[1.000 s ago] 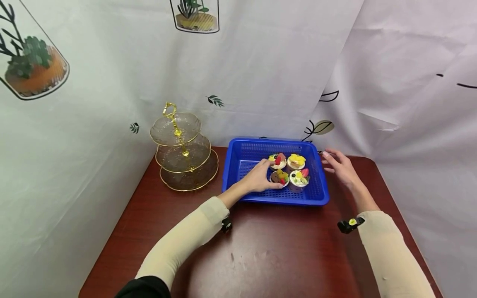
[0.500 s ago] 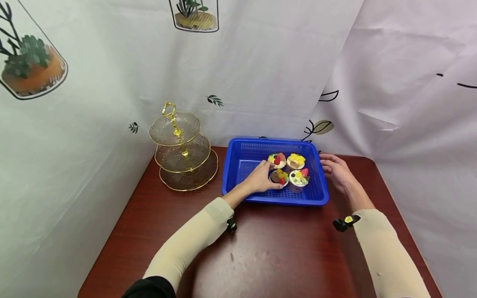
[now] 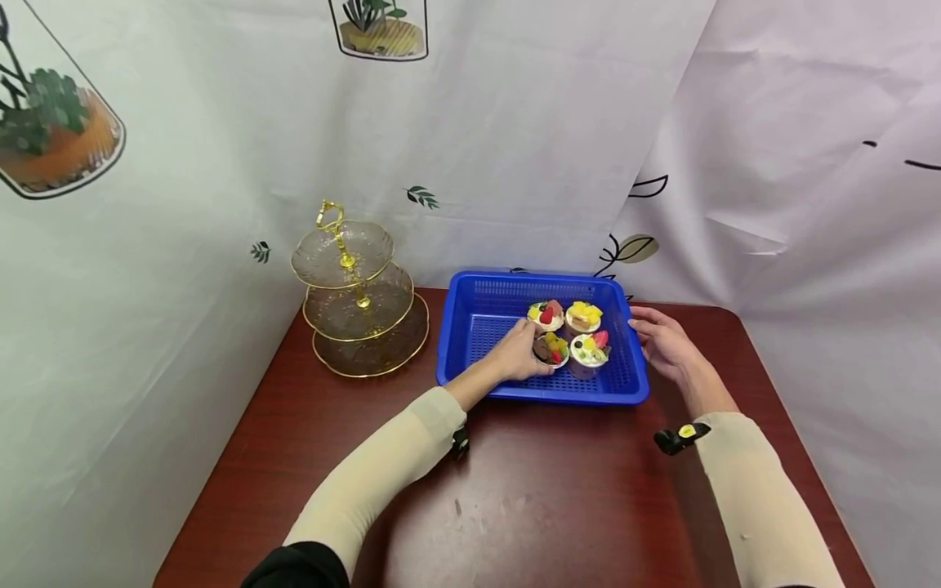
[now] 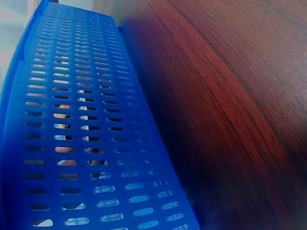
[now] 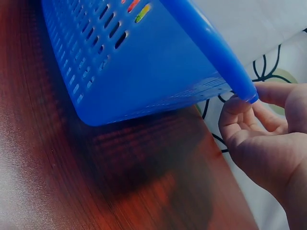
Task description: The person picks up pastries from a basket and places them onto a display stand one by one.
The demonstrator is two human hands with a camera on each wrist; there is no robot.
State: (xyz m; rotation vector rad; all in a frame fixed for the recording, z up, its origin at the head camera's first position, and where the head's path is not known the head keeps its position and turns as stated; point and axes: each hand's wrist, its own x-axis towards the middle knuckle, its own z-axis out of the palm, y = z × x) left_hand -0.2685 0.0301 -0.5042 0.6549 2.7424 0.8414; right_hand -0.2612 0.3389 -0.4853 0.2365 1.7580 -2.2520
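A blue slotted basket stands on the dark red table and holds several fruit-topped cupcakes. My left hand reaches into it from the front, its fingers curled round the chocolate cupcake at the front left of the group. My right hand is at the basket's right side. In the right wrist view that hand holds the edge of the rim, with the basket wall beside it. The left wrist view shows only the basket's front wall and bare table; the hand itself is hidden there.
A three-tier glass stand with gold trim stands left of the basket near the back. White printed curtains close off the back and both sides. The table stretches out in front of the basket toward me.
My right hand has moved left from open air to the basket's right rim. My left hand stays on the chocolate cupcake and has closed a little more round it.
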